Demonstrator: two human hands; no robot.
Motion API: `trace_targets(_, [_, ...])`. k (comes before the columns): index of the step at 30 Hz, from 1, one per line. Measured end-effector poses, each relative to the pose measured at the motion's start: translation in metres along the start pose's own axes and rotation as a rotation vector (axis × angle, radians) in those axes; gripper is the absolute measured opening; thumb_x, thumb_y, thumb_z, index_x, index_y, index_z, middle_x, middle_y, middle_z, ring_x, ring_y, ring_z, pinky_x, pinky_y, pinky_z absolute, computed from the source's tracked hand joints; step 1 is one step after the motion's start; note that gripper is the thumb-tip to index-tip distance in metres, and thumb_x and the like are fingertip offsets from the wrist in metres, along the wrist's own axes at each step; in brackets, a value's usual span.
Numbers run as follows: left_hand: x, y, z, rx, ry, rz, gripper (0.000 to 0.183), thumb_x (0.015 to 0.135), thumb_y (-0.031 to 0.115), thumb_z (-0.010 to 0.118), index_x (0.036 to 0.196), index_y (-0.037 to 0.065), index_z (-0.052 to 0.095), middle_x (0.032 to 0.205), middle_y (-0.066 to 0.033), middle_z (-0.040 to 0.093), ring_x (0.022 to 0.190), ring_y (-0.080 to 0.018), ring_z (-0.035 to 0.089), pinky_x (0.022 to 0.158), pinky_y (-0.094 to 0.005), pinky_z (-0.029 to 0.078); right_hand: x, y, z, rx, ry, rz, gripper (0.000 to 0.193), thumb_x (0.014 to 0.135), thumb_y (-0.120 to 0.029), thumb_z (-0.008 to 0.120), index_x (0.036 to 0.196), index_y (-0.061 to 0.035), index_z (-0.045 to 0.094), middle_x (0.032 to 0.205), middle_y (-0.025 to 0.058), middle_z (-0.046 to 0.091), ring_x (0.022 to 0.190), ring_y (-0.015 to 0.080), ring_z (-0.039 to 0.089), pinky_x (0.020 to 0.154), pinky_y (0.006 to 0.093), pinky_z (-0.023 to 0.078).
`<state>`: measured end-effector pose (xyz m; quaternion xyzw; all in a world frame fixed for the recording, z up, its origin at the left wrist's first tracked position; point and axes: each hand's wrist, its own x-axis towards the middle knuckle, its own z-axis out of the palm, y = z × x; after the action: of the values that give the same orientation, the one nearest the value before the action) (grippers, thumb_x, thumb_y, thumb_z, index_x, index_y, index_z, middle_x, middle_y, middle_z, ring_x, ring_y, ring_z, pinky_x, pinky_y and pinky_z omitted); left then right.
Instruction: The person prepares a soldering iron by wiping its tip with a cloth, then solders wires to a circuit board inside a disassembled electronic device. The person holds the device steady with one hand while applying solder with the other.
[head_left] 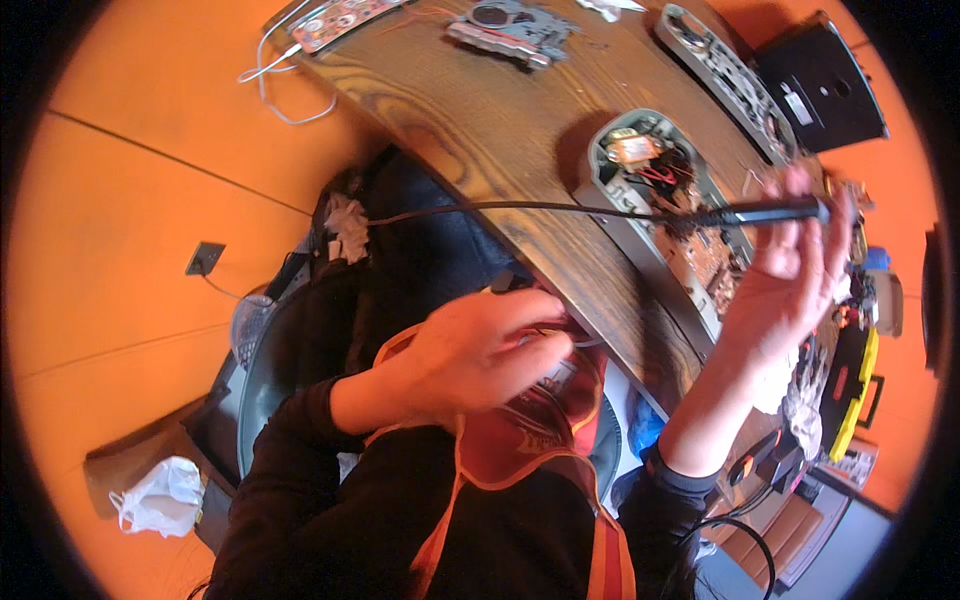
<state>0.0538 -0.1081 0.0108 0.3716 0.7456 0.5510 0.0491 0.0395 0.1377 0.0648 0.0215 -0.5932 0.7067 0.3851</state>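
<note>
My right hand (790, 275), raised over the right edge of the table, has its fingers closed around a dark, pen-shaped tool (765, 212) with a cord. The tool lies nearly level; its working end is too blurred to make out. From its left end a black cord (520, 205) runs across the table edge. Below the tool is an opened grey device housing (640, 250) with wires and a brown circuit board (695, 255) inside. My left hand (465, 350) is over my lap, fingers curled by the red apron (510, 445); whatever they hold is hidden.
A second long grey housing part (725, 80) lies farther back beside a black panel (820, 90). A grey mechanism (510, 35) and an orange board with a white cable (345, 22) are at the far left. Clutter and a yellow-edged black case (850, 390) sit right.
</note>
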Motion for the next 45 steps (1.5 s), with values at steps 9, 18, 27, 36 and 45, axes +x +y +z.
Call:
trace_targets(9, [-0.010, -0.009, 0.015, 0.276, 0.275, 0.705, 0.017, 0.072, 0.011, 0.063, 0.088, 0.008, 0.064, 0.096, -0.0038, 0.059, 0.058, -0.0128, 0.045, 0.049, -0.0232, 0.037, 0.042, -0.086, -0.153, 0.637, -0.050, -0.083, 0.024, 0.089, -0.002, 0.045, 0.112, 0.0033, 0.042, 0.095, 0.0146, 0.052, 0.080, 0.0174, 0.052, 0.069, 0.0295, 0.047])
trace_targets(18, [0.002, -0.010, 0.015, 0.152, 0.213, 0.875, 0.019, 0.077, 0.012, 0.060, 0.092, 0.001, 0.062, 0.089, -0.0018, 0.059, 0.058, -0.0099, 0.042, 0.048, -0.0230, 0.035, -0.020, -0.109, -0.054, -0.052, 0.188, -0.050, 0.009, 0.088, -0.006, 0.045, 0.092, -0.0005, 0.049, 0.055, 0.0000, 0.046, 0.043, 0.0061, 0.038, 0.040, 0.0202, 0.029])
trace_targets(27, [0.009, -0.017, 0.008, 0.120, -0.008, 0.586, 0.017, 0.075, 0.003, 0.059, 0.091, -0.002, 0.061, 0.092, -0.0173, 0.061, 0.070, -0.0252, 0.061, 0.056, -0.0307, 0.049, -0.053, -0.047, 0.005, -0.275, -0.257, 0.794, 0.033, 0.095, -0.020, 0.037, 0.116, 0.0005, 0.053, 0.066, -0.0004, 0.054, 0.052, 0.0037, 0.041, 0.047, 0.0165, 0.030])
trace_targets(36, [0.038, -0.027, 0.026, 0.037, 0.208, 0.426, 0.028, 0.071, -0.001, 0.063, 0.097, -0.006, 0.055, 0.086, -0.0184, 0.060, 0.069, -0.0286, 0.061, 0.060, -0.0335, 0.051, -0.064, -0.032, -0.009, 0.324, -0.269, 0.970, 0.027, 0.086, -0.003, 0.057, 0.111, 0.0005, 0.048, 0.088, 0.0111, 0.063, 0.077, 0.0149, 0.061, 0.066, 0.0249, 0.050])
trace_targets(45, [0.064, 0.007, 0.039, -0.534, 0.118, -0.287, 0.017, 0.086, 0.011, 0.061, 0.097, -0.002, 0.059, 0.060, -0.0006, 0.054, 0.055, -0.0033, 0.053, 0.046, -0.0188, 0.039, -0.066, -0.024, 0.000, 0.192, -0.299, 0.924, 0.025, 0.080, 0.006, 0.062, 0.100, -0.0003, 0.048, 0.086, 0.0099, 0.064, 0.079, 0.0138, 0.062, 0.069, 0.0259, 0.054])
